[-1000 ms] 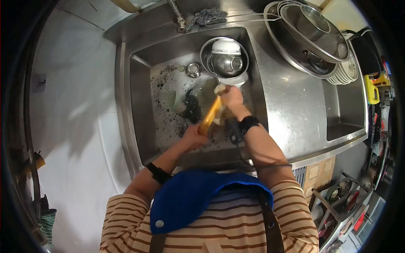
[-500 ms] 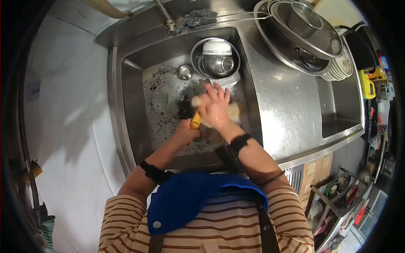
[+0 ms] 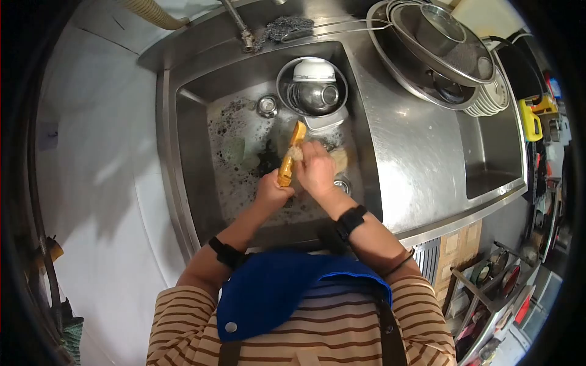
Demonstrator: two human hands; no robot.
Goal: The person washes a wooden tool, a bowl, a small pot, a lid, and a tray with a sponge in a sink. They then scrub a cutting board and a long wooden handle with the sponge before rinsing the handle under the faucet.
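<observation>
Spread earlier, the right hand (image 3: 317,168) is now pinched on a pale pad (image 3: 295,152) against the yellow bar (image 3: 285,169) clenched by the left hand (image 3: 271,191), seemingly mid-scrub, bracing needed next.

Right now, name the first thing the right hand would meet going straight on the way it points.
The right hand would first meet the yellow object held in the left hand; the pale wad in its fingers seems to touch that object, though depth is unclear.

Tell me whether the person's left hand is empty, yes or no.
No, the left hand grips the near end of a long yellow-orange object.
</observation>
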